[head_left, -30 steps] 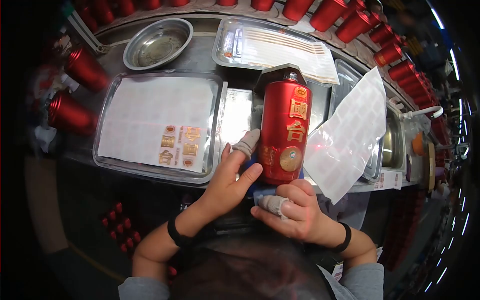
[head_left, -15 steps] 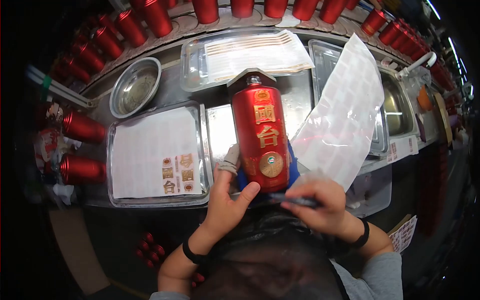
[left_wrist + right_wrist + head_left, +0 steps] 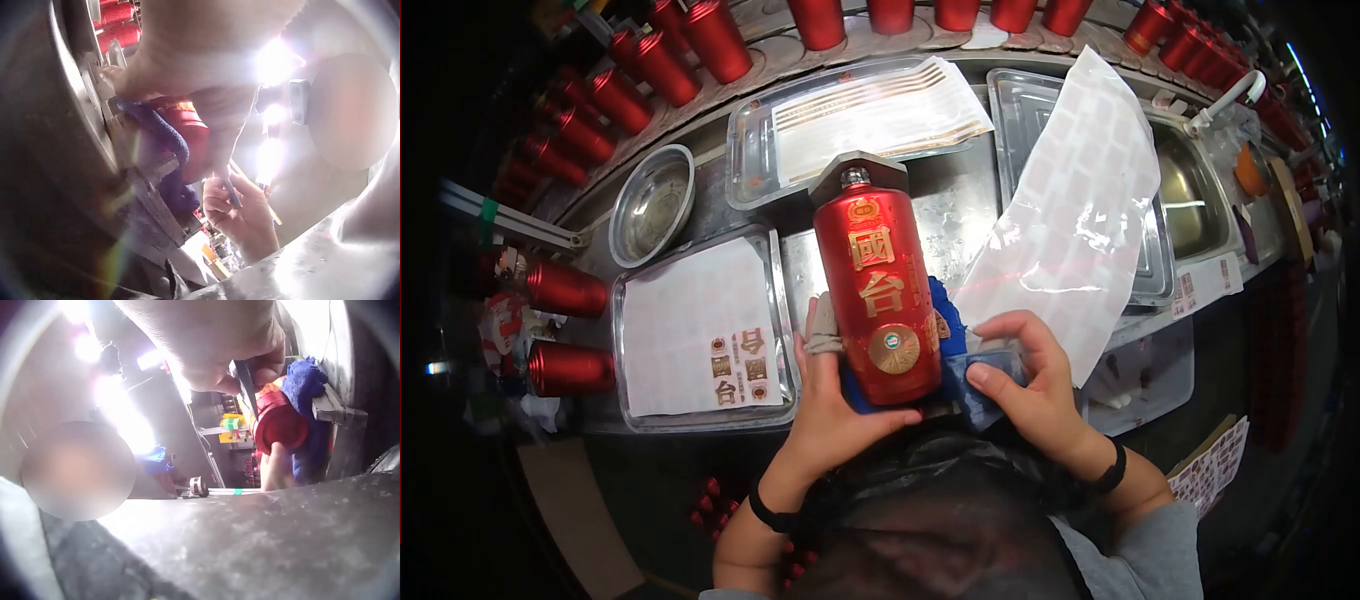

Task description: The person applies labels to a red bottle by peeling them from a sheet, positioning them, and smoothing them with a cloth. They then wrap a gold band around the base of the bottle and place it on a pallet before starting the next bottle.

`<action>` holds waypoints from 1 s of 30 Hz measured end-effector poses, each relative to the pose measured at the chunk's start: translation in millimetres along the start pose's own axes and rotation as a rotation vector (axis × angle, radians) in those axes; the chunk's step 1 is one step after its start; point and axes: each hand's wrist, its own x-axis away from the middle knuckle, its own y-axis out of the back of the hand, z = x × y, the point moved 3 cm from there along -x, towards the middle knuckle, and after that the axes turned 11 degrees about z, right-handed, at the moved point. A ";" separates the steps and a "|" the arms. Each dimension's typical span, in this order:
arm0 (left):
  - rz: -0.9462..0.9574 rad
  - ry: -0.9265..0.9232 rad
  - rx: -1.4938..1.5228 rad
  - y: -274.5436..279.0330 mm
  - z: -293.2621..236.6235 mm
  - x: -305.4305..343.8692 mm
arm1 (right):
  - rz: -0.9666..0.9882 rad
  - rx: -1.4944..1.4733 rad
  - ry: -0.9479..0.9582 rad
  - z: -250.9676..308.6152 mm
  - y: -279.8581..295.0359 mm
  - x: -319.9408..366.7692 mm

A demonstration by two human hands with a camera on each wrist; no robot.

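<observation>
A red bottle [image 3: 880, 345] with gold characters and a round gold emblem lies on its back, neck pointing away. Blue cloth [image 3: 950, 320] pads it underneath, and a grey angular rest [image 3: 828, 186] stands behind its neck. My left hand [image 3: 830, 425] holds the bottle's lower left side, thumb across the base and a pale fabric cover on a finger. Just right of the base, my right hand [image 3: 1040, 385] pinches a flat blue-grey scraper [image 3: 980, 405] between thumb and fingers. The right wrist view shows the scraper [image 3: 245, 387] edge-on near the bottle's base [image 3: 284, 428].
Left of the bottle, a metal tray [image 3: 700, 422] bears a white sheet with gold decals. A steel bowl [image 3: 625, 225] and a tray of striped sheets [image 3: 750, 150] lie behind. On the right, a glossy white sheet [image 3: 1070, 220] overlaps another tray, beside a sink [image 3: 1190, 190]. Red bottles [image 3: 815, 20] line the back.
The right hand has turned from a curled pose below the bottle to its right side, with the scraper now plainly visible. In the head view the bottle and left hand have shifted left.
</observation>
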 end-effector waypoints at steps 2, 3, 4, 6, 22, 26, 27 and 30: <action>-0.083 -0.012 0.092 -3.6 3.1 -8.4 | 0.102 -0.050 -0.045 -2.0 -2.4 -0.5; -0.119 -0.026 0.124 -3.9 2.9 -9.9 | 0.153 -0.073 -0.065 -2.9 -4.6 -1.1; -0.135 -0.057 0.129 -3.6 1.0 -10.4 | 0.206 -0.001 0.024 -4.4 -6.1 -2.5; -0.156 -0.122 0.146 -4.3 -2.9 -11.6 | 0.259 -0.050 -0.001 -10.3 -9.0 -2.8; -0.259 -0.276 -0.563 1.7 -41.8 11.0 | 0.312 0.035 -0.226 0.1 14.2 -18.9; -0.252 -0.205 0.238 5.8 -16.4 8.0 | 0.038 0.102 -0.050 -12.8 2.6 -35.4; -0.232 -0.177 0.347 5.4 -14.8 2.8 | 0.031 0.094 -0.035 -14.3 -2.1 -38.5; -0.173 -0.131 0.541 1.1 -9.0 -11.6 | 0.024 0.078 -0.054 -7.6 -15.0 -42.8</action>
